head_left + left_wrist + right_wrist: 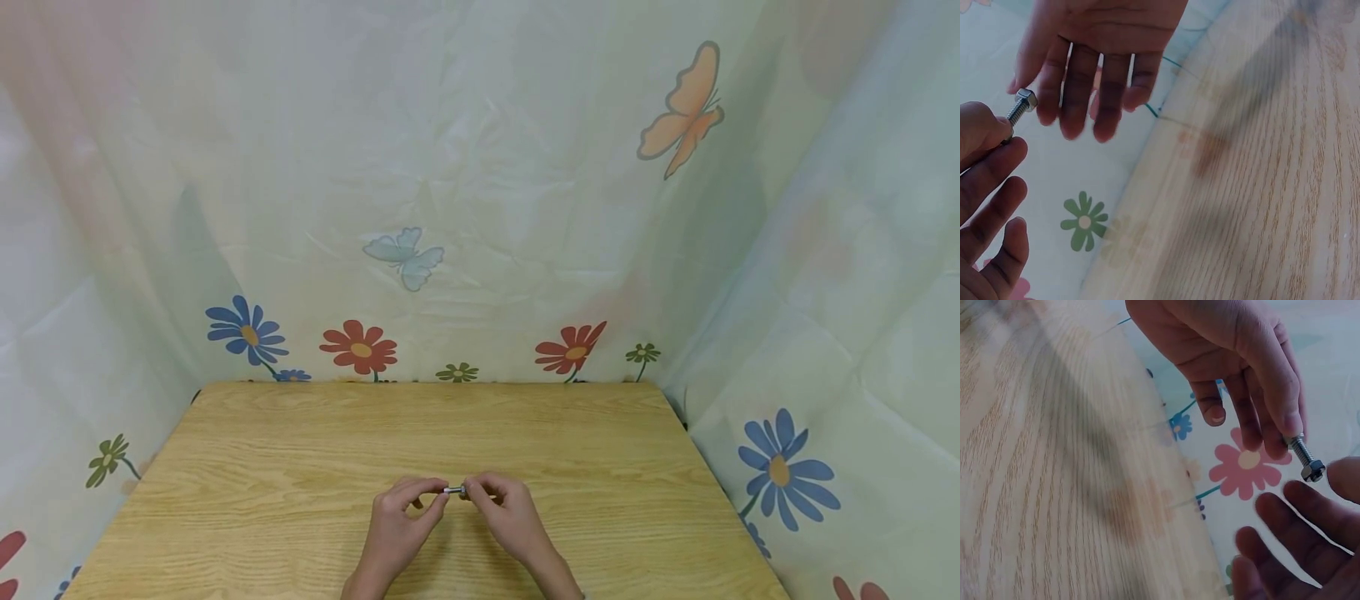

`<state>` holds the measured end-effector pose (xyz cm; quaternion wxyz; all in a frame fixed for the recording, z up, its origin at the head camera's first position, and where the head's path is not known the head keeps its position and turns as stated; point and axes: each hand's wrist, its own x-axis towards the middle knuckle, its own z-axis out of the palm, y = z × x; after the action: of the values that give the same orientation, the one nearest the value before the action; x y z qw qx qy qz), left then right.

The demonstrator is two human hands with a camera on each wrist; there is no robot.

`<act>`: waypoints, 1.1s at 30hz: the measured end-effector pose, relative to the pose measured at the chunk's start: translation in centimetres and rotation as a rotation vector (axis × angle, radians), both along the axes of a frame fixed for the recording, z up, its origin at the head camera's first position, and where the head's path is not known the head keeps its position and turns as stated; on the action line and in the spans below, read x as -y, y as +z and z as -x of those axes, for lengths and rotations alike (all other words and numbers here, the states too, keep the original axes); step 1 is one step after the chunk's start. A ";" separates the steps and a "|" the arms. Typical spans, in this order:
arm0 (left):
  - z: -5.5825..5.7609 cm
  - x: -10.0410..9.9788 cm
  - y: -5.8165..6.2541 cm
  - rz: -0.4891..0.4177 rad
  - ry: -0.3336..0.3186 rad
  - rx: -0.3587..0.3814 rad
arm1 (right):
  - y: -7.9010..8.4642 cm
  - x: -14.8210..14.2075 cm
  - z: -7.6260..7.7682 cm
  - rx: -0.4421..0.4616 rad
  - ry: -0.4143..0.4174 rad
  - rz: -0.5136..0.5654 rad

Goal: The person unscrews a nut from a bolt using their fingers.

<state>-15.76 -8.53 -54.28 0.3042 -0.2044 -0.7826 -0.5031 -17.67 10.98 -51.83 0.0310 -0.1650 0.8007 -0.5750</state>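
Observation:
A small silver bolt (pixel 454 490) with a threaded shank lies almost level between the two hands, above the table. My left hand (pixel 399 525) pinches the shank end between thumb and index finger; its other fingers hang loosely. At the bolt's other end, a hexagonal piece (pixel 1313 470) points toward my right hand (pixel 512 518). The right thumb (pixel 1344 478) and index finger stand apart on either side of that piece, close to it. In the left wrist view, the right hand's other fingers (pixel 1109 112) hang fairly straight, and the bolt (pixel 1017 114) shows its thread.
The wooden table (pixel 435 425) spreads beneath both hands. Behind it and along both sides hangs a pale curtain (pixel 487 125) printed with flowers and butterflies. Blurred shadows of the hands fall on the tabletop.

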 end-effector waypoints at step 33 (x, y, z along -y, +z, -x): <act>0.3 0.2 -0.5 0.011 0.000 -0.021 | 0.0 0.0 0.1 -0.142 0.034 0.135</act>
<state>-16.05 -8.74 -54.74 0.3114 -0.2112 -0.7821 -0.4968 -17.80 10.99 -51.82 -0.0273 -0.2206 0.7576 -0.6137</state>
